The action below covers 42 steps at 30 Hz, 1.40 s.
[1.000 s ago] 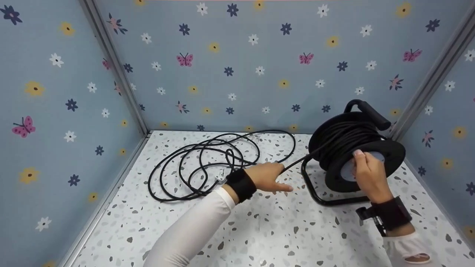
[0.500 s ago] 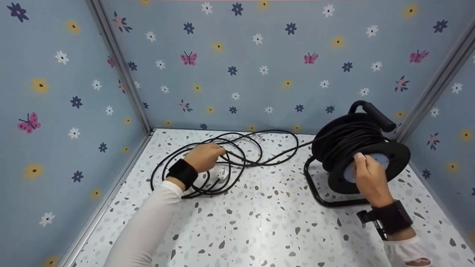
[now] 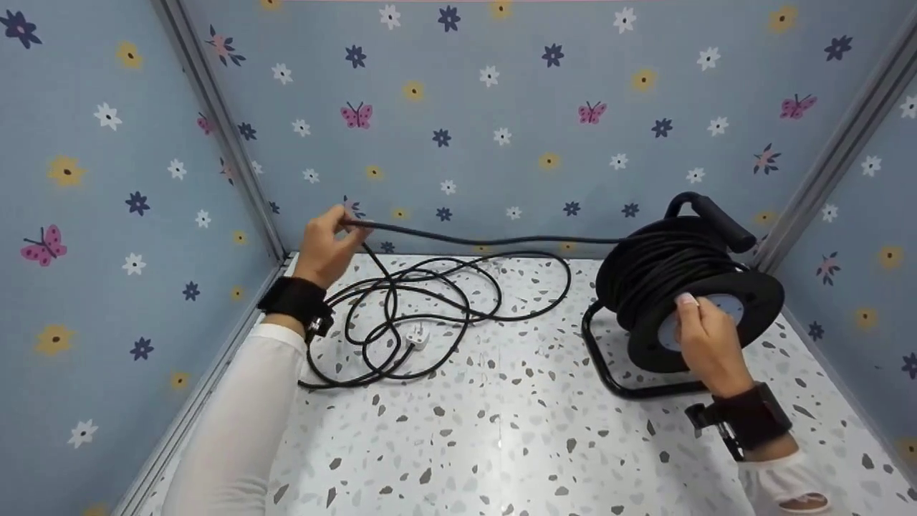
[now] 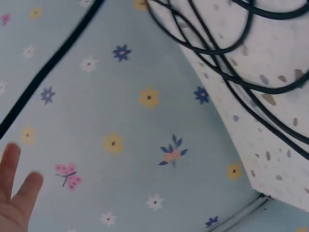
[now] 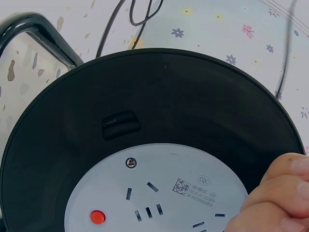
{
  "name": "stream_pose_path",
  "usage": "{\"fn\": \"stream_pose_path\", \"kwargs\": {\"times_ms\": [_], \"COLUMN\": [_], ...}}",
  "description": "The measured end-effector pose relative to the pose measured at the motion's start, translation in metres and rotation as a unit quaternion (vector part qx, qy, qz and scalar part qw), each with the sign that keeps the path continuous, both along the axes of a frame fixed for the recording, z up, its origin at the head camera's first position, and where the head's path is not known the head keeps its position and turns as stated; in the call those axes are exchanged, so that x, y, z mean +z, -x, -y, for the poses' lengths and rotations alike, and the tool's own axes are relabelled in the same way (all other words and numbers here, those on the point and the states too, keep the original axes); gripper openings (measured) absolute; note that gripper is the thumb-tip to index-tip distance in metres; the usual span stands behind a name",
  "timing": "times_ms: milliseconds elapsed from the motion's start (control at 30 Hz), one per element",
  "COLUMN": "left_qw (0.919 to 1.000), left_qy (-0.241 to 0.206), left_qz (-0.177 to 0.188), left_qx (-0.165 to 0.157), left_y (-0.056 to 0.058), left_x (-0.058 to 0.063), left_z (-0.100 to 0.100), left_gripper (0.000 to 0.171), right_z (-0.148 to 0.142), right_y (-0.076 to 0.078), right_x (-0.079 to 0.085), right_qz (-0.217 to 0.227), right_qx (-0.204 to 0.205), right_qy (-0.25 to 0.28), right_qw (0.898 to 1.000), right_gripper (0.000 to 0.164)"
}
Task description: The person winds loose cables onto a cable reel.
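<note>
A black cable reel [image 3: 763, 297] stands at the right on a black tubular frame. Its cable [image 3: 444, 237] runs leftward, raised in the air, to my left hand [image 3: 326, 247], which pinches it between thumb and fingers. From there the cable drops into loose loops. Two fingertips [image 4: 30, 186] of that hand appear in the left wrist view, below the cable. My right hand [image 3: 713, 347] has its fingers curled at the reel's front disc; what lies inside the grip is hidden. In the right wrist view, curled fingers [image 5: 280, 198] cover the disc's right side, beside a pale socket plate [image 5: 159, 193].
A white plug [image 3: 417, 335] lies among the loops on the speckled surface [image 3: 501, 430]. Flower-patterned panels [image 3: 473, 143] stand at the back and both sides. The reel's carrying handle [image 3: 723, 223] rises near the right corner. A red button [image 5: 97, 217] shows on the socket plate.
My left hand has moved left from near the reel to the loops, taken hold of the cable and lifted it. The right hand remains at the reel's disc.
</note>
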<state>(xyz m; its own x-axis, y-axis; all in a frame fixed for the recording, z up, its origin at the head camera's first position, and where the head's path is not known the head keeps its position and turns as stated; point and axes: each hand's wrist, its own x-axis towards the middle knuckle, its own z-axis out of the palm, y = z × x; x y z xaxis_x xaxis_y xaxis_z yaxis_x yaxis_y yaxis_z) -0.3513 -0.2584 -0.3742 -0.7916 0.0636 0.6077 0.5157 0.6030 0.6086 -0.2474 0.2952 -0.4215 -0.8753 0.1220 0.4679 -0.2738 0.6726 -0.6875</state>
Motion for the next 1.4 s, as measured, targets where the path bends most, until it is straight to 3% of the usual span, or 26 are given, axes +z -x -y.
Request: {"fn": "stream_pose_path", "kwargs": {"times_ms": [67, 133, 200, 267, 367, 467, 567, 667, 767, 833, 900, 967, 1033, 1133, 1200, 1300, 1400], "left_qw": [1.0000, 0.9979, 0.9886, 0.9729, 0.9417, 0.9086, 0.8952, 0.8983, 0.9029, 0.9056, 0.9103, 0.9224, 0.9399, 0.9643, 0.9729, 0.9700, 0.9556], "left_qy": [0.006, 0.064, 0.148, 0.228, 0.321, 0.376, 0.377, 0.352, 0.331, 0.306, 0.263, 0.196, 0.125, -0.006, -0.082, -0.182, -0.259], "left_qz": [0.004, -0.008, -0.013, 0.015, 0.099, 0.158, 0.182, 0.200, 0.234, 0.268, 0.304, 0.323, 0.313, 0.263, 0.216, 0.159, 0.121], "left_qx": [-0.001, 0.008, 0.026, 0.031, -0.013, -0.089, -0.154, -0.170, -0.144, -0.120, -0.102, -0.080, -0.055, -0.027, -0.016, -0.025, -0.069], "left_y": [-0.004, -0.010, -0.018, -0.025, -0.035, -0.047, -0.056, -0.053, -0.043, -0.038, -0.035, -0.033, -0.032, -0.030, -0.029, -0.031, -0.035], "left_x": [0.018, 0.031, 0.038, 0.035, 0.012, -0.027, -0.068, -0.101, -0.127, -0.138, -0.141, -0.137, -0.125, -0.105, -0.090, -0.070, -0.060], "left_z": [0.002, 0.002, -0.002, -0.009, -0.025, -0.042, -0.051, -0.045, -0.026, -0.011, 0.001, 0.008, 0.012, 0.015, 0.017, 0.022, 0.030], "left_gripper": [0.046, 0.054, 0.059, 0.061, 0.058, 0.050, 0.042, 0.036, 0.026, 0.021, 0.019, 0.033, 0.049, 0.063, 0.067, 0.068, 0.067], "right_z": [0.000, 0.000, 0.000, 0.000, 0.000, 0.001, 0.001, 0.000, 0.000, -0.001, -0.001, -0.001, -0.001, -0.002, -0.003, -0.007, -0.014], "right_y": [0.000, -0.001, -0.001, 0.000, 0.000, 0.000, 0.001, 0.002, 0.002, 0.002, 0.002, 0.002, 0.002, 0.003, 0.003, 0.004, 0.005], "right_x": [0.000, 0.000, 0.001, 0.001, 0.001, 0.000, -0.001, -0.001, 0.000, 0.000, 0.000, 0.001, 0.001, 0.002, 0.003, 0.006, 0.010], "right_qz": [0.003, 0.004, 0.003, 0.001, 0.001, 0.008, 0.012, 0.007, 0.002, 0.000, -0.001, -0.002, -0.001, 0.003, 0.004, 0.003, 0.005], "right_qx": [-0.003, -0.004, -0.005, -0.006, -0.007, -0.006, -0.006, -0.009, -0.009, -0.009, -0.008, -0.010, -0.010, -0.010, -0.009, -0.012, -0.021], "right_qy": [-0.003, -0.003, -0.004, -0.001, 0.001, 0.001, -0.001, 0.001, 0.003, 0.001, -0.001, -0.003, -0.002, -0.004, -0.004, -0.010, -0.013], "right_qw": [1.000, 1.000, 1.000, 1.000, 1.000, 1.000, 1.000, 1.000, 1.000, 1.000, 1.000, 1.000, 1.000, 1.000, 1.000, 1.000, 1.000], "right_gripper": [0.051, 0.051, 0.052, 0.053, 0.053, 0.052, 0.052, 0.052, 0.051, 0.051, 0.050, 0.049, 0.049, 0.050, 0.050, 0.050, 0.050]}}
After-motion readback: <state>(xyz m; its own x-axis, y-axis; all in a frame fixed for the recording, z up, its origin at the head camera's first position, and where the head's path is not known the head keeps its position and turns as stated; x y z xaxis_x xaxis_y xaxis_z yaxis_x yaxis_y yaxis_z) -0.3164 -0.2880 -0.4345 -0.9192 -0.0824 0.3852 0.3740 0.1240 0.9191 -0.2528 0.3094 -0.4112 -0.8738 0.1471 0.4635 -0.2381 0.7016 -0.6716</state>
